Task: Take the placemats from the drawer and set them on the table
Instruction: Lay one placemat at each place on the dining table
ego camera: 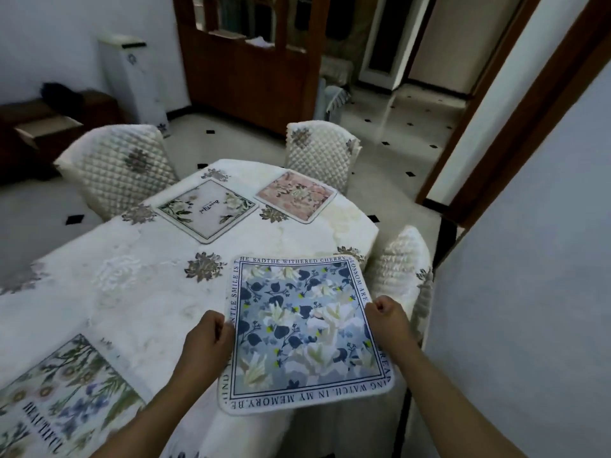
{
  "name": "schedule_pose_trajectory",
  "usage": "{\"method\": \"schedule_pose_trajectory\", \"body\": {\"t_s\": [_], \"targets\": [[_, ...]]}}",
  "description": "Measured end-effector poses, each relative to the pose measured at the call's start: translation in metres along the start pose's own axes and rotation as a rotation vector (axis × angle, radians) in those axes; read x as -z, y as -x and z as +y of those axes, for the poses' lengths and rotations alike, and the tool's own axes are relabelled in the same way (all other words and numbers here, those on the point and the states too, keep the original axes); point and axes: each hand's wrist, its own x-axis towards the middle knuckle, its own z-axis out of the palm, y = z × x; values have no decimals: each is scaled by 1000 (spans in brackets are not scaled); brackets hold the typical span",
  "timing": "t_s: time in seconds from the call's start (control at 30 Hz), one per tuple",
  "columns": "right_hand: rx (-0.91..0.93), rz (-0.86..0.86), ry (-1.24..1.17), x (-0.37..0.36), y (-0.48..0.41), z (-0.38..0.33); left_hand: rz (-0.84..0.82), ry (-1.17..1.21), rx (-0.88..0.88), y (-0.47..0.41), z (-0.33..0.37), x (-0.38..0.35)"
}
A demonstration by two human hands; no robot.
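The blue mat [307, 328] was held between both hands at the near right corner of the table [139, 285], its far part over the cloth and its near edge jutting past the table's edge. The left hand [206, 335] pinched the mat's left border about halfway along, fingers curled onto it. The right hand [388, 317] pinched the right border a little further from the person, curled almost into a fist round the edge. Gripping two opposite sides kept the soft mat stretched flat, so it could go down without a fold and be squared to the seat; that reads as the point of the hold. Whether the mat already rested on the cloth or hung just above it could not be told.

Three other mats lay flat on the table. A white mat [206, 209] and a pink mat [296, 196] sat side by side at the far end, the pink one just before the far chair [317, 153]. A green mat [62, 391] lay at the near left, partly cut off by the frame. That spacing suggests one mat per seat, with the blue one meant for the place by the right chair [401, 269]. Judged so, this was the fourth mat and the task was close to done. Far off at the left a drawer [46, 127] stood pulled out of a dark cabinet, well apart from both hands
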Motion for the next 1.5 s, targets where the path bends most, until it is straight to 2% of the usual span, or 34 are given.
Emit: {"method": "schedule_pose_trajectory", "body": {"t_s": [0.23,0.37,0.57,0.8,1.1,1.3,1.4,1.5], "targets": [[283,-332,110,-19,-140,-18,239,41,205,-9,19,-54],[462,-462,209,-25,-202,-37,346,54,316,-12,40,-88],[528,-616,360,-59,-279,-46,431,62,428,-46,51,-123],[570,-672,500,-110,-349,-37,369,51,473,-107,23,-158],[608,-770,590,-167,-427,-14,331,39,634,-165,11,-212],[799,-821,684,-177,-456,23,332,-26,752,-178,14,-243],[895,-796,659,-178,-463,35,382,-44,815,-182,15,-257],[912,-766,644,-177,-462,40,447,-93,840,-186,13,-267]]}}
